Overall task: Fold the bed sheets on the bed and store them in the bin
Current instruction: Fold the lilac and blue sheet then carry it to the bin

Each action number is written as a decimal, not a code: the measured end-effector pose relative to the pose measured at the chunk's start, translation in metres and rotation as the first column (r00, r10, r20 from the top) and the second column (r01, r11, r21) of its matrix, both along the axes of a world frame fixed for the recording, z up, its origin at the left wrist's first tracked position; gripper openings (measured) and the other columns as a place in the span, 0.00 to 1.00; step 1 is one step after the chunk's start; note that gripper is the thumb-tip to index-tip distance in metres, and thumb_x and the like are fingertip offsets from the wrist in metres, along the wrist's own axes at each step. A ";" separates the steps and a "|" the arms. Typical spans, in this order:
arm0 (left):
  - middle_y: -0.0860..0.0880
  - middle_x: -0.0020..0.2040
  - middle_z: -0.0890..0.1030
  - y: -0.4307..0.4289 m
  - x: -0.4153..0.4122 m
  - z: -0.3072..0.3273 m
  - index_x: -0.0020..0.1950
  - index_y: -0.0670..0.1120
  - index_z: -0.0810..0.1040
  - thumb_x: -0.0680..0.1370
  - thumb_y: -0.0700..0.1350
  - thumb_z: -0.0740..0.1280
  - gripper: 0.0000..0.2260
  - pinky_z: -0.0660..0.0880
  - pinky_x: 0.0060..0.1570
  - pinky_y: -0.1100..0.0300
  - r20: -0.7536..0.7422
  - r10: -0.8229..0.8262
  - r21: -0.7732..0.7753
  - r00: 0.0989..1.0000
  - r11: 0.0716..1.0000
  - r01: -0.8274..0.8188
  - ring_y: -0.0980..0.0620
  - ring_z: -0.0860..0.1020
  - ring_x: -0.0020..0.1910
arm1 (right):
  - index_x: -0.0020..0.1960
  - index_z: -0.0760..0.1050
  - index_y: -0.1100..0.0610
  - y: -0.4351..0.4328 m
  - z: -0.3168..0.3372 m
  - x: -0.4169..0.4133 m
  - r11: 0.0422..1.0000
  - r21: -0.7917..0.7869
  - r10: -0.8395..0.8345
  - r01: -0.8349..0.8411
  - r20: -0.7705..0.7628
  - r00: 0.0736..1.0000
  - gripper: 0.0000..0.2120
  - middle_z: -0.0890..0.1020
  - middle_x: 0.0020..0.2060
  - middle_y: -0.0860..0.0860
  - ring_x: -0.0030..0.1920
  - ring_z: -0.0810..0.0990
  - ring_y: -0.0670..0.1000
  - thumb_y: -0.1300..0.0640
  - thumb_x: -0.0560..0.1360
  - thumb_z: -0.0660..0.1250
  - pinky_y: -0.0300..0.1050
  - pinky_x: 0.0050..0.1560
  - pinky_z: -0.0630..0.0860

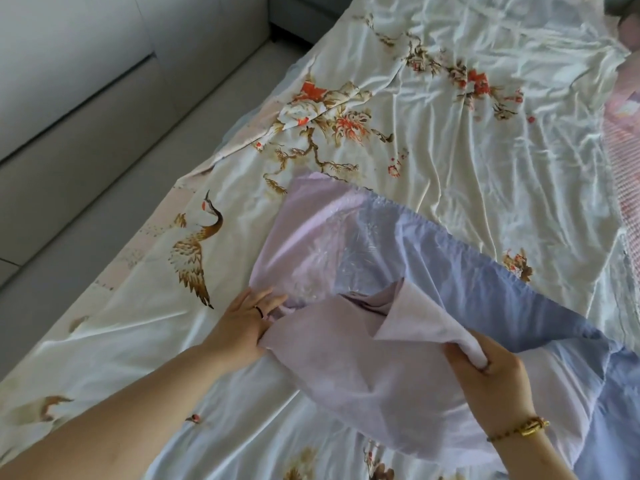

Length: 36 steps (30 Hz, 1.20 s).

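Right hand (491, 386), 4 o'clock in frame: fingers and thumb curled tight round a bunched corner of the lilac sheet (346, 368), pale underside showing in the grip. Gold bracelet (530, 426) on that wrist.

Left hand (242, 323), 7 o'clock: fingers (265, 301) straight and laid flat, pointing to 2 o'clock, tips tucked into the crumpled folds at the sheet's left edge. Thumb hidden under the flap, so can't tell if it pinches anything. Dark ring (259, 310) on one finger. Bare forearm runs off to 8 o'clock.

Lilac sheet: centre of frame down to 5 o'clock, lying on the bed. Lilac on the left half, blue on the right half. One flap is lifted between the two hands and folded over toward the viewer. Far edge gathered, looks elastic. Blue part trails off frame at 4 o'clock.

Under it: white sheet (467, 161) spread over the bed, wrinkled, printed with orange flowers and branches from 12 to 1 o'clock. Crane print (197, 251) at 9 o'clock.

Pink cloth (620, 147) at 3 o'clock, at the white sheet's right edge.

Grey floor (104, 174) at 9–10 o'clock, pale cabinet panel (69, 46) at 10–11.
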<state>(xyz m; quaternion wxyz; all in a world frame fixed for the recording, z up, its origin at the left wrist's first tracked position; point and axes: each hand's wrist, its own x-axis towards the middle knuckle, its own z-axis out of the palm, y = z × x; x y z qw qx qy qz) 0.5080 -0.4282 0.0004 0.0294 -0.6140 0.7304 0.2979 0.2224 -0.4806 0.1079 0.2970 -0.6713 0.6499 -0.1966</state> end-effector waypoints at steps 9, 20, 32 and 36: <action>0.82 0.40 0.71 0.027 0.019 0.049 0.41 0.78 0.72 0.77 0.54 0.60 0.15 0.43 0.64 0.74 -0.617 0.474 0.109 0.628 0.842 -0.529 0.86 0.55 0.53 | 0.26 0.62 0.57 -0.085 0.052 0.040 0.990 -0.117 -0.072 0.073 0.019 0.997 0.21 0.70 0.16 0.46 0.21 0.67 0.43 0.61 0.75 0.65 0.33 0.24 0.63; 0.54 0.20 0.61 0.080 0.100 -0.007 0.23 0.50 0.58 0.76 0.45 0.67 0.25 0.60 0.29 0.65 -0.266 0.776 -0.085 0.572 0.572 -0.816 0.53 0.68 0.25 | 0.50 0.75 0.58 -0.155 -0.004 0.228 0.861 0.248 0.508 -0.444 -0.467 0.724 0.15 0.78 0.46 0.57 0.52 0.74 0.59 0.48 0.79 0.56 0.43 0.45 0.66; 0.52 0.33 0.82 0.081 0.087 -0.072 0.38 0.51 0.77 0.60 0.66 0.55 0.23 0.64 0.41 0.60 -0.234 0.805 -0.196 0.544 0.509 -0.838 0.48 0.81 0.38 | 0.69 0.61 0.57 -0.161 -0.147 0.263 0.903 0.356 0.403 -0.239 -0.516 0.756 0.29 0.68 0.66 0.57 0.65 0.66 0.60 0.43 0.75 0.60 0.51 0.63 0.65; 0.54 0.25 0.71 0.067 0.095 -0.057 0.28 0.50 0.66 0.69 0.69 0.56 0.23 0.61 0.37 0.65 -0.043 0.800 0.004 0.598 0.599 -0.801 0.58 0.71 0.30 | 0.61 0.68 0.62 -0.170 -0.143 0.263 0.860 0.394 0.477 -0.324 -0.394 0.786 0.20 0.75 0.55 0.60 0.53 0.74 0.59 0.47 0.77 0.59 0.44 0.47 0.68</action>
